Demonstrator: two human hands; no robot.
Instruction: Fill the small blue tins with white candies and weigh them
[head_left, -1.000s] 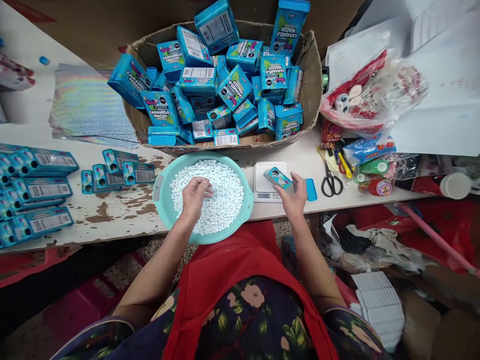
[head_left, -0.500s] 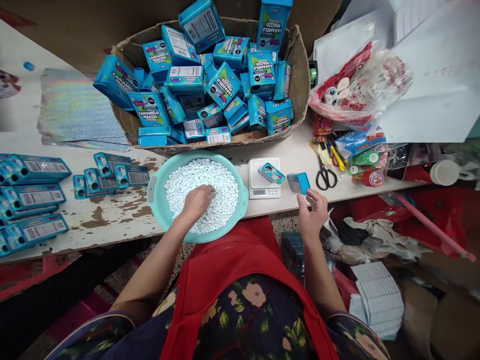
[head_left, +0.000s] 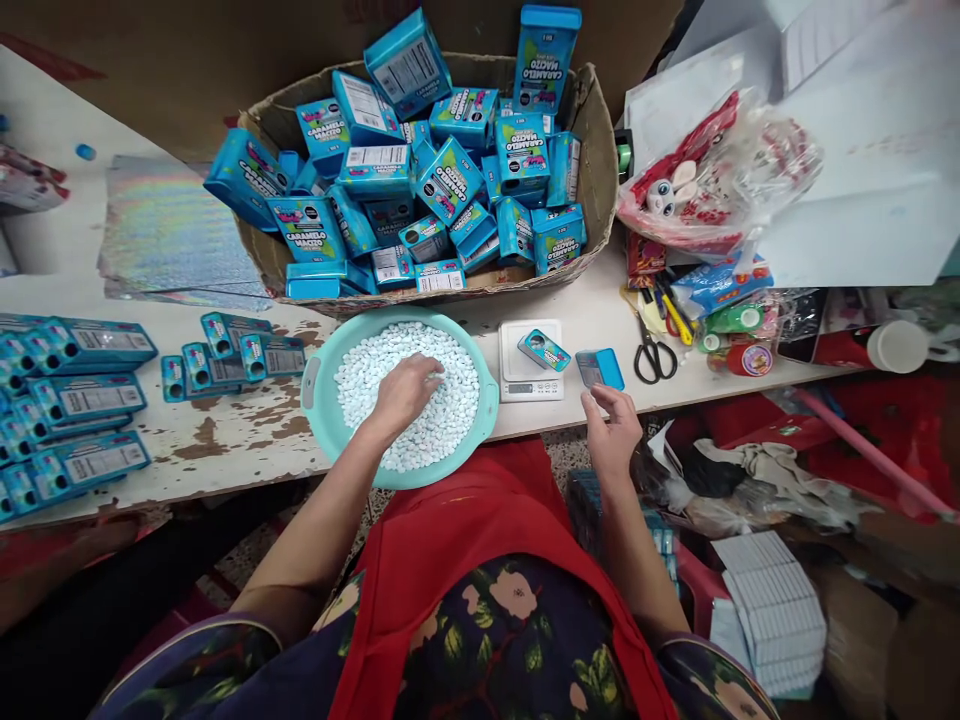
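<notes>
In the head view, my left hand (head_left: pixel 409 392) is over the small white candies (head_left: pixel 375 375) that fill a turquoise plastic basin (head_left: pixel 321 432). Its fingers are bent and slightly apart, touching the candies; I see nothing held in them. My right hand (head_left: pixel 613 432) hovers at the table's front edge, empty, with fingers half curled and apart. Just beyond its fingertips lies a blue box (head_left: pixel 609 368), its greyish side facing up. Between basin and box stands a white digital scale (head_left: pixel 514 340), bearing a blue candy tin (head_left: pixel 544 350) laid at a slant.
A cardboard box (head_left: pixel 480 290) heaped with blue tins spans the back. More blue tins (head_left: pixel 94 398) stand in rows on the left, near silvery sheets (head_left: pixel 172 235). Black-handled scissors (head_left: pixel 655 362), plastic bags and a white cup (head_left: pixel 896 347) lie to the right.
My left hand has shifted slightly across the candies and its fingers have loosened. My right hand has moved a little left. The blue box beside the scale shows a different side.
</notes>
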